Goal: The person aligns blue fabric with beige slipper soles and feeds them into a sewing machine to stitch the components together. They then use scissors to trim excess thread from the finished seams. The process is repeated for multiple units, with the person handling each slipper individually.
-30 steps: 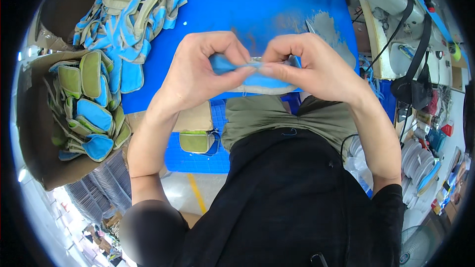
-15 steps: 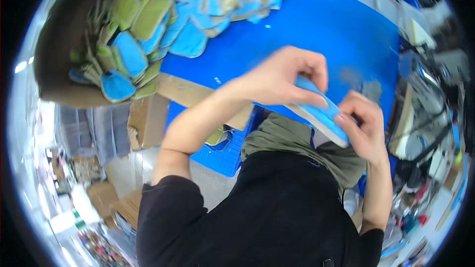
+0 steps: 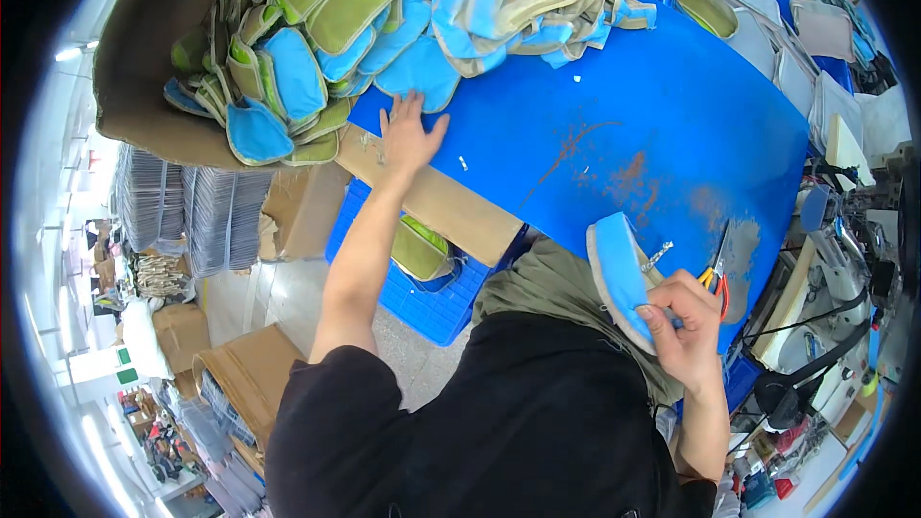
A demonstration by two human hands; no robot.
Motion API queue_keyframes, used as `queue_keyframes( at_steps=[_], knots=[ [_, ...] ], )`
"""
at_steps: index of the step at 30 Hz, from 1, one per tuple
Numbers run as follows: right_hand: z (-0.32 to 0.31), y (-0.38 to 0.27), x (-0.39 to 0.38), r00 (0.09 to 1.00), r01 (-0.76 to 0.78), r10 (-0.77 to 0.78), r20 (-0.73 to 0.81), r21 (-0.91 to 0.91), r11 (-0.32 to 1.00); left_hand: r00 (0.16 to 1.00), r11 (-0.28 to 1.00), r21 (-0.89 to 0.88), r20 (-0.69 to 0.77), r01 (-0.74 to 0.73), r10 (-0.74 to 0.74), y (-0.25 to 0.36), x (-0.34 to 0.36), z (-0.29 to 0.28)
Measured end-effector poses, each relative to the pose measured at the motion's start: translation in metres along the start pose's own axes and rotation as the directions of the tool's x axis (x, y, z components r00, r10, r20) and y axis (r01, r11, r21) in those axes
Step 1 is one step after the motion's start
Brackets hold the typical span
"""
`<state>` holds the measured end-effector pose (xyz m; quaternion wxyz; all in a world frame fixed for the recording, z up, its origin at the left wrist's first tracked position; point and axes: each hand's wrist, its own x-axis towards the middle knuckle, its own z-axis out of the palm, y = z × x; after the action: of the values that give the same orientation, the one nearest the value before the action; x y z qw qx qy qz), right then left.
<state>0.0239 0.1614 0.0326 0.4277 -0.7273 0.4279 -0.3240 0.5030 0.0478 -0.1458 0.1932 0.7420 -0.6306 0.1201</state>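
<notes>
My right hand (image 3: 683, 326) grips a light blue fabric piece (image 3: 624, 269) with pale trim, a small metal zipper part showing at its edge. Scissors (image 3: 719, 273) with yellow and red handles lie on the blue tabletop (image 3: 691, 105) just beyond that hand. My left hand (image 3: 410, 129) reaches to the table's left edge with fingers spread, at a blue trimmed panel (image 3: 415, 75) on the edge of the pile. A heap of blue and beige fabric pieces (image 3: 508, 5) lies on the table's far left part.
A cardboard box (image 3: 134, 77) of green and blue pouches stands at left. Below the table are cardboard (image 3: 470, 211) and a blue crate (image 3: 432, 312) with a green pouch. Stacked grey sheets (image 3: 206, 221) stand lower left. Grey pieces in blue bins (image 3: 825, 67) and a sewing machine (image 3: 825, 249) are at right.
My left hand has let go of the blue piece and moved up-left to the pile. My right hand now holds that piece alone, lower and farther right. The view has turned leftward.
</notes>
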Motion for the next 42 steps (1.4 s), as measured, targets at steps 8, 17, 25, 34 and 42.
queue_keyframes(
  at_steps=[8,17,25,34,42],
  knots=[
    [0.012,0.000,-0.013,0.996,0.043,-0.049,0.081,0.072,0.996,0.875,0.915,-0.250,0.294,-0.318,0.384,0.073,-0.111,-0.094],
    [0.001,-0.008,-0.042,0.979,0.145,-0.150,0.137,0.046,0.988,0.996,0.733,-0.676,-0.025,-0.081,0.087,0.093,-0.018,-0.147],
    [-0.002,-0.011,-0.073,0.995,0.087,-0.090,0.032,0.086,0.993,0.856,0.865,-0.368,0.259,-0.340,0.447,0.131,-0.044,-0.106],
    [0.005,-0.006,-0.102,0.999,0.036,-0.040,0.025,0.130,0.991,0.636,0.756,-0.516,0.435,-0.404,0.637,0.113,-0.068,-0.067],
    [0.002,0.010,-0.100,0.998,0.049,-0.052,0.020,0.105,0.993,0.754,-0.196,-0.745,0.551,0.637,0.357,0.241,-0.002,-0.151]
  ],
)
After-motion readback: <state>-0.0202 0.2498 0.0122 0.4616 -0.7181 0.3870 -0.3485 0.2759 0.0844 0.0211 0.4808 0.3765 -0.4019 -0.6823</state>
